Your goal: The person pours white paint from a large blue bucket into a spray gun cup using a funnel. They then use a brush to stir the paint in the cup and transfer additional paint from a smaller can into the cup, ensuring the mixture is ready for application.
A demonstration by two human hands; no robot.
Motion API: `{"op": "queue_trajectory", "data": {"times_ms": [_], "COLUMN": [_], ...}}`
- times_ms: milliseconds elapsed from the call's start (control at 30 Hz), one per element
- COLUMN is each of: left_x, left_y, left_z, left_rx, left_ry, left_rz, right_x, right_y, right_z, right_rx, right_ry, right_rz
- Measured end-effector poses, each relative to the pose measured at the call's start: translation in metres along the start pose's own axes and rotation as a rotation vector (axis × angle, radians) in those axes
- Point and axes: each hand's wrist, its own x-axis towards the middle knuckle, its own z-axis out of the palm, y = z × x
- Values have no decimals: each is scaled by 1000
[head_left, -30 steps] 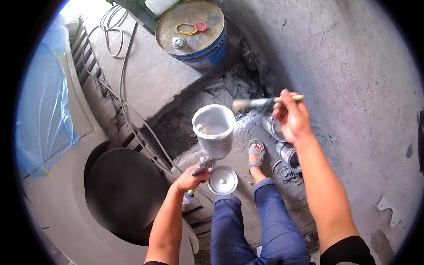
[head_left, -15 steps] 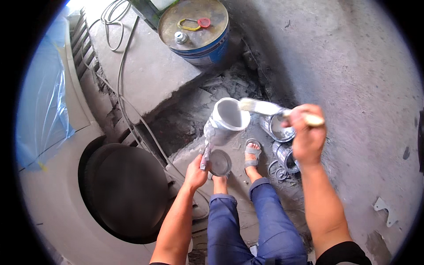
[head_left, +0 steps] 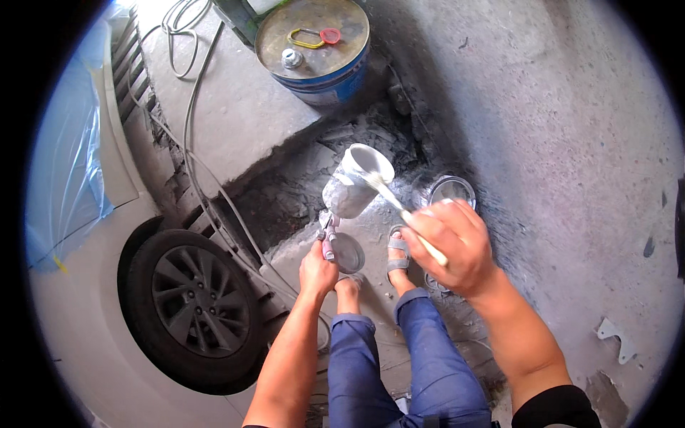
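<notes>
My left hand [head_left: 318,271] is closed around the handle of a spray gun [head_left: 329,232]. On the gun sits a pale, paint-smeared cup [head_left: 347,187], tilted with its open mouth toward the upper right. A round grey lid [head_left: 349,254] shows beside my left fingers; whether they hold it I cannot tell. My right hand [head_left: 453,246] grips a paintbrush [head_left: 391,197] by its light handle. The brush's bristles reach into the cup's mouth, near the front rim. Partly hidden behind my right hand, a shiny metal can [head_left: 457,187] stands on the floor.
A blue drum [head_left: 321,85] with a carabiner [head_left: 307,41] on its lid stands ahead. Hoses [head_left: 207,164] run across the concrete slab [head_left: 221,100] beside a rubble-filled pit [head_left: 285,207]. At left is a car wheel [head_left: 196,303] and blue plastic sheeting [head_left: 71,157]. A metal bracket [head_left: 615,340] lies right.
My right hand has come left and down, taking the brush from the cup's right rim into its mouth. The spray gun and cup have shifted slightly left and up.
</notes>
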Motion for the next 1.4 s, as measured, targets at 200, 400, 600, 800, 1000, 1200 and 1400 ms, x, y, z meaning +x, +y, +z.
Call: {"op": "queue_trajectory", "data": {"times_ms": [200, 400, 600, 800, 1000, 1200, 1400], "left_x": [-2, 2, 2, 1, 5, 6, 0], "left_y": [2, -6, -4, -5, -9, -20, -17], "left_z": [-7, -9, -15, -14, -33, -44, -55], "left_rx": [-38, -43, -164, -483, -560, -550, -670], "left_ry": [-65, -99, -204, -387, -645, -815, -842], "left_rz": [-8, 20, 46, -34, -240, -294, -305], "right_x": [-5, 3, -12, 2, -13, -4, -8], "right_y": [14, 5, 27, 11, 46, 51, 60], "right_z": [13, 1, 8, -4, -17, -12, -17], "right_rx": [-48, 26, -7, 267, 271, 527, 873], "right_ry": [-91, 20, -66, 37, 35, 57, 110], "right_rz": [69, 72, 112, 237, 506, 588, 681]}}
